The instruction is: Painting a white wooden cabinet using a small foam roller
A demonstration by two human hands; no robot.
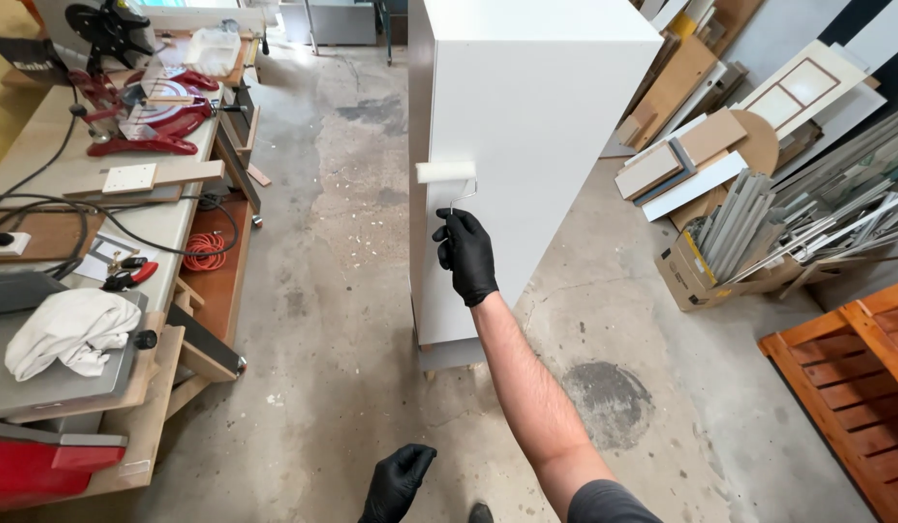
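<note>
1. Nearest the lens, at about six o'clock, the left hand (396,481) is seen in a black glove, hanging free above the concrete floor (342,291); its fingers are loosely curled and nothing is held.
2. Further out, toward twelve o'clock, the right hand (465,256), also gloved in black, is stretched forward, and its fingers are wrapped firmly round the handle of a small paint roller (446,172).
3. The roller's white sleeve is laid flat against the near corner edge of a tall white cabinet (526,116), roughly at mid-height of its narrow face.
4. Rolling of the cabinet's surface is judged to be the step in hand; an even stroke along the panel, with steady pressure kept on the sleeve, is what the next move would call for.
5. At nine o'clock a workbench (168,228) is seen with a red mitre saw (144,116) and a white cloth (66,329); at three o'clock, offcut boards (677,165) and an orange pallet (851,378).
</note>
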